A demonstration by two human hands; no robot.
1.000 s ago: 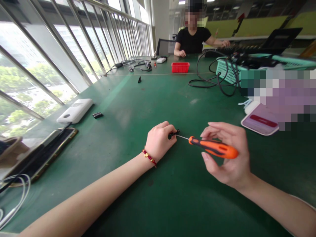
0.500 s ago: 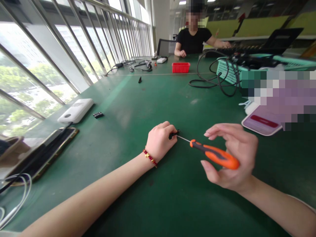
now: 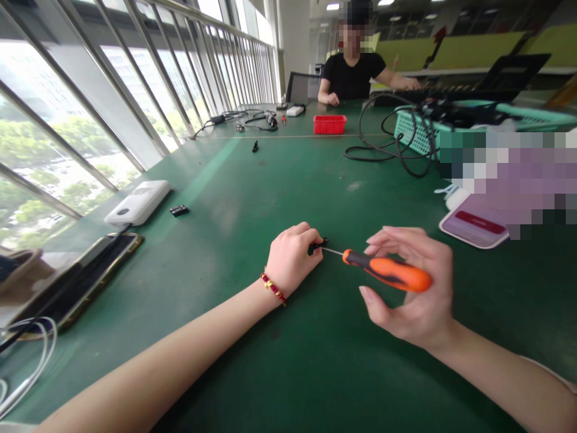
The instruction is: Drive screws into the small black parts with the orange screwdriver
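My left hand (image 3: pixel 295 255) is closed on a small black part (image 3: pixel 319 245), pinched near the table surface. Most of that part is hidden by my fingers. A screwdriver (image 3: pixel 390 270) with an orange and dark grey handle points left, its thin metal shaft reaching the black part. My right hand (image 3: pixel 421 291) holds it loosely: the butt of the handle lies against the palm side, while thumb and fingers are spread apart around the grip. Whether the tip sits in a screw is too small to tell.
On the green table (image 3: pixel 216 252) lie a small black piece (image 3: pixel 179 210), another black piece (image 3: pixel 255 146), a white power bank (image 3: pixel 139 201) and phones at both sides. Farther back are a red bin (image 3: pixel 329 125), cables and a teal basket (image 3: pixel 412 129). A person (image 3: pixel 351 75) sits opposite.
My right hand has shifted slightly left, and the screwdriver's handle end has risen and moved left a little. My left hand stays put on the black part.
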